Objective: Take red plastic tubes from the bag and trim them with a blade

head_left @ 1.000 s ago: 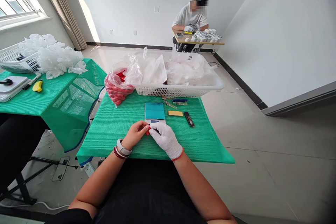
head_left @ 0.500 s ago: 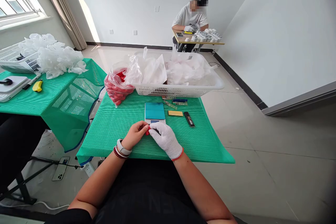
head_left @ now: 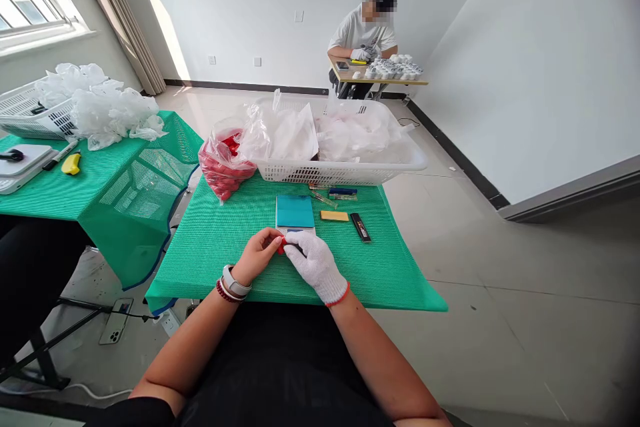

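Observation:
Between the bare fingers of my left hand (head_left: 260,255) is a small red piece (head_left: 281,248), pinched close to the front of the table; its exact kind is too small to make out. My right hand (head_left: 316,265), in a white knit glove, is closed around a slim dark tool (head_left: 299,249) whose tip meets the red piece. Most of that tool is hidden by the glove. Just beyond both hands lies a small scale (head_left: 295,211) with a teal top, its front edge partly covered by my fingers.
A clear bag of red pieces (head_left: 225,170) stands at the back left, beside a white basket (head_left: 340,172) full of plastic bags. A yellow block (head_left: 334,216) and a black case (head_left: 361,227) lie right of the scale. Another person (head_left: 365,33) sits at a far table.
Both hands stay in the same place, with only slight finger movement at the red piece. Nothing else on the table has moved.

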Motion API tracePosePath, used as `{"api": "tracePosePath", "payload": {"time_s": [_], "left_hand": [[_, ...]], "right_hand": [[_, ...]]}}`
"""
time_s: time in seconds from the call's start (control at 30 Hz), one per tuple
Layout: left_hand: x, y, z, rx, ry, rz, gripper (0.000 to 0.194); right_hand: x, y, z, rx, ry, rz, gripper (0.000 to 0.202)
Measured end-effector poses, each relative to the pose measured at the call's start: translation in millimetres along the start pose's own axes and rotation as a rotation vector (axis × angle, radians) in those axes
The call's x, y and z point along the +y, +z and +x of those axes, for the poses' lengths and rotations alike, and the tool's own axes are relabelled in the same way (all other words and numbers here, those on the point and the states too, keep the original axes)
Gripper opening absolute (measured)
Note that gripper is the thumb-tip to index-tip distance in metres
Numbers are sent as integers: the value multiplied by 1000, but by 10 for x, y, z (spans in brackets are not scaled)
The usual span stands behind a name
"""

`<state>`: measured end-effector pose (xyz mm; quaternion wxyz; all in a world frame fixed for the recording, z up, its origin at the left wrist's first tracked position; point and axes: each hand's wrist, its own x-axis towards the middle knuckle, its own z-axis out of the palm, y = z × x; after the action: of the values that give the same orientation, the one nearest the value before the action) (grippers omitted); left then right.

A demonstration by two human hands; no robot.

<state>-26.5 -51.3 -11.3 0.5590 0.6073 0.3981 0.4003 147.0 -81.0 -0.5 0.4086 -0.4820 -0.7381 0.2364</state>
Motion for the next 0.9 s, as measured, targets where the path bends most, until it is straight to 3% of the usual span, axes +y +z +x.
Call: {"api": "tracePosePath", "payload": {"time_s": [0.3, 0.5, 0.73, 0.9], "left_hand": [[-18, 1, 17, 73, -50, -60, 39], [-14, 3, 19, 116, -63, -163, 41], [-22, 3, 24, 141, -89, -229, 43], [-31, -7, 22, 137, -99, -232, 39]], "right_hand": [[48, 2, -29, 90, 12, -4, 16], [33, -4, -24, 29, -51, 24, 17], [54, 11, -25, 87, -57, 39, 18], [52, 12, -16, 48, -47, 41, 17]]}}
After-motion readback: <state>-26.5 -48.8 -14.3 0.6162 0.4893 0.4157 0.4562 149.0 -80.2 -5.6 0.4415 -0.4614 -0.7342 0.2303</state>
